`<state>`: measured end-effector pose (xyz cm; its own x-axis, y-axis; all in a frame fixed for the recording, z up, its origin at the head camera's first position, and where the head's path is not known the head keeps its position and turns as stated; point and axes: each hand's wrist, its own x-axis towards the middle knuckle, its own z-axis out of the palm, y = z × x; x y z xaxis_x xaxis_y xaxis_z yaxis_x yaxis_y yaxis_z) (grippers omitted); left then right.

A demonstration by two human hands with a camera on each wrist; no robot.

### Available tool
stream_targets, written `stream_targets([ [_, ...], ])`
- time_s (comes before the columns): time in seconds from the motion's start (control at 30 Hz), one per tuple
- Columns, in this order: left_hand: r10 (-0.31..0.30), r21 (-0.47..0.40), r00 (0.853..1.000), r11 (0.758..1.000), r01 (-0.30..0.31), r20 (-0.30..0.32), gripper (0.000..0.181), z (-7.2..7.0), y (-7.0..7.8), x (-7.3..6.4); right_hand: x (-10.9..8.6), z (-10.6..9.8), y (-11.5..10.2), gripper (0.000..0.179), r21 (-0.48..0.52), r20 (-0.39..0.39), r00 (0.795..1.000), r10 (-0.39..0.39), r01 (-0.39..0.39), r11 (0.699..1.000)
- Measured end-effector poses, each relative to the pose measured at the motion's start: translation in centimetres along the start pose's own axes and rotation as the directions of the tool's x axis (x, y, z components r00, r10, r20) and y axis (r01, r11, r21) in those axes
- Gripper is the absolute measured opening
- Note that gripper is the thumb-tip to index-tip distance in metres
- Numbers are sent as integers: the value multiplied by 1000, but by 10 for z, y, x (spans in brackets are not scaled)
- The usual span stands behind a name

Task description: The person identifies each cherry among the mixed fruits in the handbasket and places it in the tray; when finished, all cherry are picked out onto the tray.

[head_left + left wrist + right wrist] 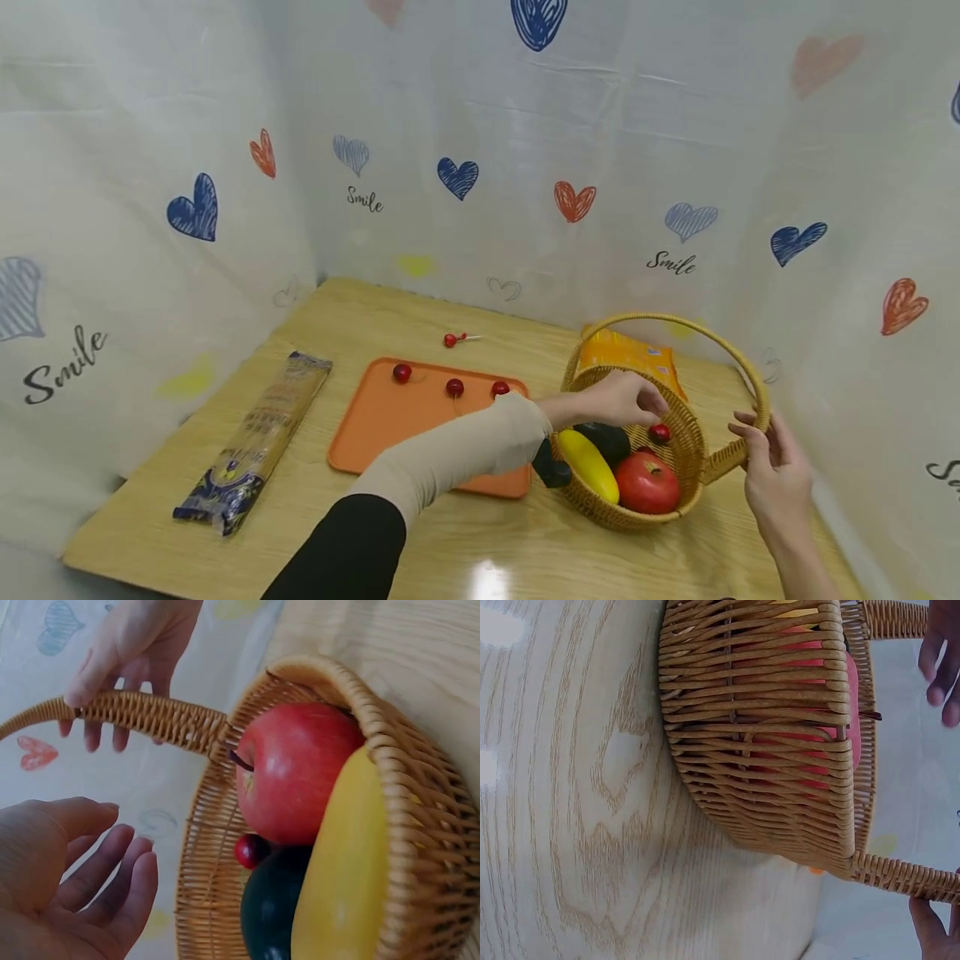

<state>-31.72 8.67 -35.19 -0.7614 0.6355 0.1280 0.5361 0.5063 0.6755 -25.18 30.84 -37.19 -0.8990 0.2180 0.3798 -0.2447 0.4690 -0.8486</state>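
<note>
A wicker basket (611, 518) stands at the right of the table, holding a red apple (647, 483), a long yellow fruit or vegetable (588, 462), a dark green rounded item (606, 440) and a red cherry (659, 433). Over the basket's opening hovers my left hand (626, 396), fingers loosely bent. Nothing lies between those fingers in the left wrist view, and the cherry (251, 851) sits beside the apple (296, 769). My right hand (776, 471) grips the basket's arched handle (759, 387) on its right side, thumb and fingers on opposite faces.
An orange tray (405, 421) left of the basket carries cherries (402, 372), partly hidden by my left sleeve (457, 450). Behind it lies a small red item with a white stick (452, 340). A long noodle-like packet (258, 442) is at left; an orange bag (633, 352) stands behind the basket.
</note>
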Motion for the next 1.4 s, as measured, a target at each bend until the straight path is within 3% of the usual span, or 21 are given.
stream_targets([
  [0.2,-55,-7,998,998,55,-38,19,14,0,20,-1,2,-3,34,-6,18,1000,2,-2,1000],
  [0.4,-150,-29,989,988,149,-21,21,29,1,34,-1,-3,-6,38,-51,11,1000,16,-15,999],
  [0.63,-224,157,974,964,216,33,23,44,-6,45,2,2,-5,40,21,5,1000,6,-6,1000],
  [0.83,-249,275,961,938,209,118,20,54,-9,55,4,3,-5,40,55,-8,1000,-2,2,998],
  [0.93,-237,342,954,925,164,184,17,59,-10,58,4,2,-5,39,67,-23,1000,0,1,998],
  [1.13,-252,399,947,904,156,199,23,61,-14,60,6,2,-7,38,73,-22,999,-34,35,997],
  [1.27,-219,399,958,907,131,184,18,61,-15,59,5,1,-4,38,86,-14,999,-51,52,995],
  [1.4,-152,322,982,941,109,112,19,61,-18,56,3,2,0,38,80,-17,999,-46,47,996],
])
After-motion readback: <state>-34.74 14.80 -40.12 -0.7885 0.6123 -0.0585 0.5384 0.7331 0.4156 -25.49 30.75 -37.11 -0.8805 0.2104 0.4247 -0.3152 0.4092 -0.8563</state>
